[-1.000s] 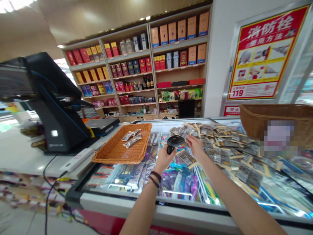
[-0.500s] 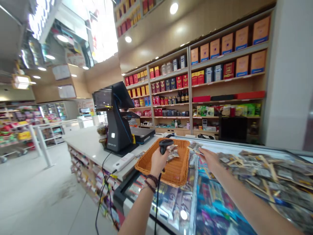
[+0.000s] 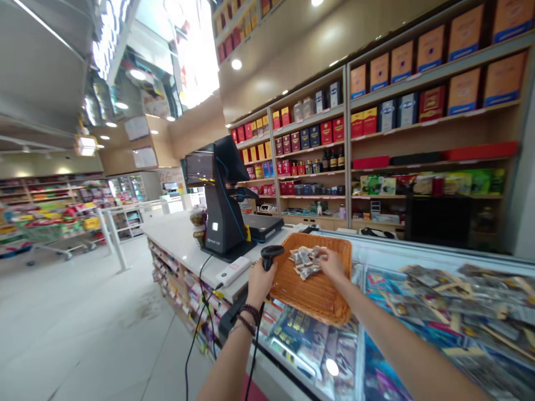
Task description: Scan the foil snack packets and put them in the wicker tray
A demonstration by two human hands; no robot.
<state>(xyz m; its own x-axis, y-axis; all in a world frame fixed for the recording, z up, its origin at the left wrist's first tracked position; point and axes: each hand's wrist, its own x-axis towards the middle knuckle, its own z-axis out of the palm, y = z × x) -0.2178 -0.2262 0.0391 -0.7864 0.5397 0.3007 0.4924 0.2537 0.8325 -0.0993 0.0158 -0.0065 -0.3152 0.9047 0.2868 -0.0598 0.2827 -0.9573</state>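
My left hand (image 3: 261, 281) is closed round the handle of a black barcode scanner (image 3: 271, 255), just off the left side of an orange-brown wicker basket (image 3: 309, 301). Its cable hangs down past my wrist. Inside the basket lie several small clear packets (image 3: 308, 271) with dark contents and tan edges. My right hand (image 3: 333, 266) reaches over the basket from the right, fingers bent together on a packet at the edge of that group. The hand partly hides this packet.
Many similar packets (image 3: 468, 301) are heaped on the glass-topped case at right. A dark checkout terminal (image 3: 225, 206) stands on the white counter (image 3: 167, 229), with a white device (image 3: 234, 271) near its edge. Shelves of boxed goods (image 3: 313, 136) line the back.
My right hand has moved left with a packet, from beside the heap to over the packets in the basket. The scanner stays in my left hand, now left of the basket. The view has turned left.
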